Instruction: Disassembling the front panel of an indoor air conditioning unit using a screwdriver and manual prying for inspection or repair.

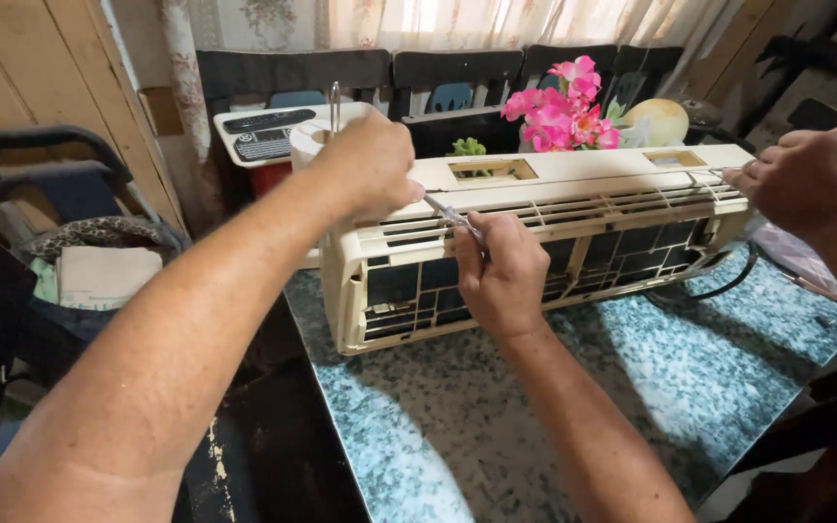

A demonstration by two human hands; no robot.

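Observation:
A cream-coloured air conditioner casing with a slatted grille lies lengthwise on a speckled blue-green stone table. My left hand grips its top left corner. Lower down, my right hand rests against the front grille and holds a small clear-handled screwdriver. The tool's tip points up and left toward my left fingers. Another person's hand holds the casing's right end.
Pink artificial flowers and dark chairs stand behind the casing. A white tray with remote controls sits at the back left. A black cable runs under the casing's right end. A stroller with cloth stands left of the table.

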